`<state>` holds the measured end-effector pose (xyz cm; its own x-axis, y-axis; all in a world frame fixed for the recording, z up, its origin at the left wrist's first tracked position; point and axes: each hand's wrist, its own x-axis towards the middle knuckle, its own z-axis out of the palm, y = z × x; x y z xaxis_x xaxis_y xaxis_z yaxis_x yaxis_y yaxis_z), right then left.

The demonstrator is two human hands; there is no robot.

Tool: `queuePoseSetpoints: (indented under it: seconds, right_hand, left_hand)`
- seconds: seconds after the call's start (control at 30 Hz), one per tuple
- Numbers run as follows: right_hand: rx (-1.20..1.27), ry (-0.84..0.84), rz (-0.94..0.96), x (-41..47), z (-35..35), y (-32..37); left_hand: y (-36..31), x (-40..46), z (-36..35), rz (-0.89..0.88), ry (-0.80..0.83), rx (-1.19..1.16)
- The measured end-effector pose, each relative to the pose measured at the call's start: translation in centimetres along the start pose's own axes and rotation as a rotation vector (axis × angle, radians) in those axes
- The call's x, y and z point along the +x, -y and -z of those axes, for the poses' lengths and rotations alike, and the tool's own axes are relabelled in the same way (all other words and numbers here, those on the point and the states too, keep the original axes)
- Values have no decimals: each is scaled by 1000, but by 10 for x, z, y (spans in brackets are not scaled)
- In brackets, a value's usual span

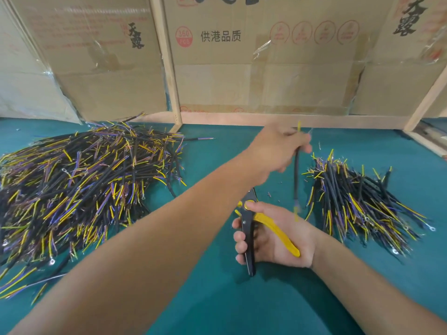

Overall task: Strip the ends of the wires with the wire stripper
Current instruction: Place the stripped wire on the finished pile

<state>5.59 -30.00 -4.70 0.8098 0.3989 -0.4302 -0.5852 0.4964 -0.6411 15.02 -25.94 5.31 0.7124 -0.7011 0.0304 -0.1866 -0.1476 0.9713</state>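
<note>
My left hand (278, 151) reaches across the table and grips one black cable (296, 175) near its upper end. The cable hangs almost upright, with a yellow core showing at the top and at the blurred bottom end. My right hand (273, 235) lies palm up on the table and holds the wire stripper (251, 228). The stripper has one black handle under my fingers and one yellow handle across my palm, spread apart. The cable's lower end hangs just right of the stripper's head, apart from it.
A big heap of black cables with yellow and purple cores (79, 187) covers the left of the green table (217, 298). A smaller heap (358, 201) lies at the right. Cardboard panels in a wooden frame (242, 68) wall off the back.
</note>
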Motion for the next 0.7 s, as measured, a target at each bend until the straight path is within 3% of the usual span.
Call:
queuePoseSetpoints:
  seconds: [0.1,0.23,0.47,0.6,0.7]
  right_hand:
    - [-15,17,-3,-1,0,0]
    - [-3,12,-7,-1,1,0]
    - [3,-6,-1,-2,-1,1]
    - [-20,0,-1,0,-1,1]
    - [-29,-7,-5,2,1,0]
  left_hand:
    - [-18,24,-21,64,17,-20]
    - [-18,29,-16,29,32,230]
    - [21,-17,93,40,9,572]
    - [45,-59,163,260,281,996]
    - [60,-92,194,489,429,1135]
